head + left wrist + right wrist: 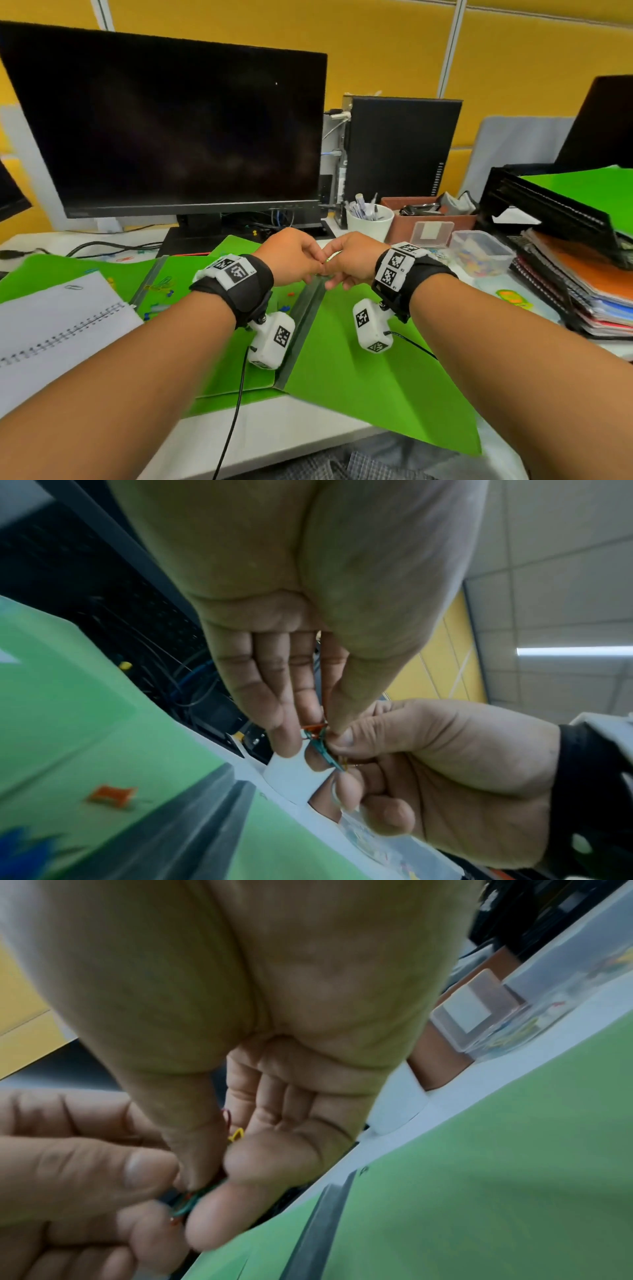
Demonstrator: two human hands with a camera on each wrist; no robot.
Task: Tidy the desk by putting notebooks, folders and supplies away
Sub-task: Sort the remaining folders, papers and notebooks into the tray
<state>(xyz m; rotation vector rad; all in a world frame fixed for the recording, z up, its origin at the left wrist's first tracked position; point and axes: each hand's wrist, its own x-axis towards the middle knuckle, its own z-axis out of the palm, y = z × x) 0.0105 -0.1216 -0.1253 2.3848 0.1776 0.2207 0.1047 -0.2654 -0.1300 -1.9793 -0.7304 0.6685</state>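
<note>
Clips [320, 744], a coloured bunch, sat pinched between both hands' fingertips, left hand [291, 257] meeting right hand [352, 262] above green folders [359, 359] on a white desk [274, 431]; monitor [164, 126] and yellow partition [376, 51] stood behind.
</note>
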